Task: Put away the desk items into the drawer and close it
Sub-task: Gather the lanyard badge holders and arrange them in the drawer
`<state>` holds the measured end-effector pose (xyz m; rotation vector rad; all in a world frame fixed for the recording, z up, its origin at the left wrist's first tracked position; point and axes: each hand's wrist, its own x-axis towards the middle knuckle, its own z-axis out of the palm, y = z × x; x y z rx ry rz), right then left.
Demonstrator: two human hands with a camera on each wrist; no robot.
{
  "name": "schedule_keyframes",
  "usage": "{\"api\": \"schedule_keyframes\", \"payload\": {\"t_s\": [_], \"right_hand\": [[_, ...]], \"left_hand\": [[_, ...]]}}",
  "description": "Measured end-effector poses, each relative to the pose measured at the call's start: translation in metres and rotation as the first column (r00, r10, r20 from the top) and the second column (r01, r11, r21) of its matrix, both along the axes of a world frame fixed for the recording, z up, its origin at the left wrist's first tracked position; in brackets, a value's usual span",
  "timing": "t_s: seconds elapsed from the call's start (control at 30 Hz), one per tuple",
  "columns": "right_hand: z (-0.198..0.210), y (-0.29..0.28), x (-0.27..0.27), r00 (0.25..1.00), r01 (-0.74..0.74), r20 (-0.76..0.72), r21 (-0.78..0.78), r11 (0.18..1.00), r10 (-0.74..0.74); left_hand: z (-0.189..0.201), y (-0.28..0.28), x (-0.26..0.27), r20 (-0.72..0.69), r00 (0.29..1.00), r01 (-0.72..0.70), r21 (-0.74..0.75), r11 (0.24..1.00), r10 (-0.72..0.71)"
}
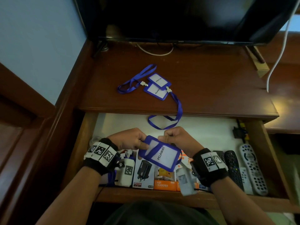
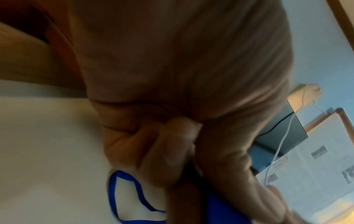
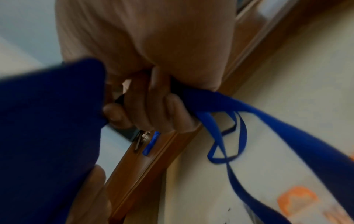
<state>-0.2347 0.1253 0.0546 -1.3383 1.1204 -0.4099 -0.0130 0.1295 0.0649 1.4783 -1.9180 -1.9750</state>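
Observation:
Over the open drawer (image 1: 203, 132), both hands hold a blue badge holder (image 1: 162, 153) with a white card reading PELAWAT. My left hand (image 1: 141, 144) pinches its left edge. At the holder's top edge, my right hand (image 1: 164, 138) has its fingers curled round the holder's blue lanyard (image 3: 249, 109), which trails out of the fist. The holder's dark blue back (image 3: 47, 136) fills the left of the right wrist view. Two more blue badge holders (image 1: 159, 80) (image 1: 155, 92) lie overlapping on the desk top. One of their lanyards (image 1: 164, 122) hangs over the desk edge into the drawer.
The drawer's front row holds charger boxes (image 1: 143, 174) (image 1: 164, 179) and several remote controls (image 1: 253, 169) at the right. A white cable (image 1: 95, 140) lies at its left. A dark monitor (image 1: 178, 18) stands at the back of the brown desk (image 1: 211, 88).

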Motion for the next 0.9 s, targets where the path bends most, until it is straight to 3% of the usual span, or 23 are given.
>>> {"api": "schedule_keyframes", "payload": {"t_s": [0.1,0.23,0.4,0.5,0.63,0.77,0.9], "right_hand": [[-0.007,0.004,0.001,0.991,0.085,0.099,0.062,0.994,-0.091],[-0.008,0.005,0.006,0.988,0.086,0.119,0.085,0.993,-0.096],[-0.006,-0.002,0.007,0.962,0.106,0.233,0.154,0.982,-0.140],[-0.009,-0.002,0.010,0.933,0.136,0.293,0.249,0.959,-0.208],[-0.021,0.008,0.019,0.846,0.267,0.337,0.404,0.875,-0.414],[-0.036,0.009,0.028,0.863,0.340,0.228,0.399,0.852,-0.451],[-0.029,0.003,0.033,0.903,0.330,0.138,0.383,0.863,-0.406]], "left_hand": [[-0.005,-0.001,0.000,-0.030,0.999,-0.011,0.016,1.000,0.011],[-0.008,0.001,-0.003,-0.041,0.999,-0.001,0.052,0.999,0.003],[-0.007,0.005,-0.003,-0.240,0.956,-0.142,0.121,0.982,0.168],[-0.010,0.008,-0.003,-0.322,0.912,-0.240,0.084,0.967,0.254],[-0.020,0.009,-0.005,-0.515,0.737,-0.400,0.188,0.897,0.437],[-0.020,0.010,-0.013,-0.565,0.553,-0.578,0.269,0.771,0.612],[-0.024,0.005,-0.019,-0.512,0.421,-0.738,0.286,0.610,0.749]]}}
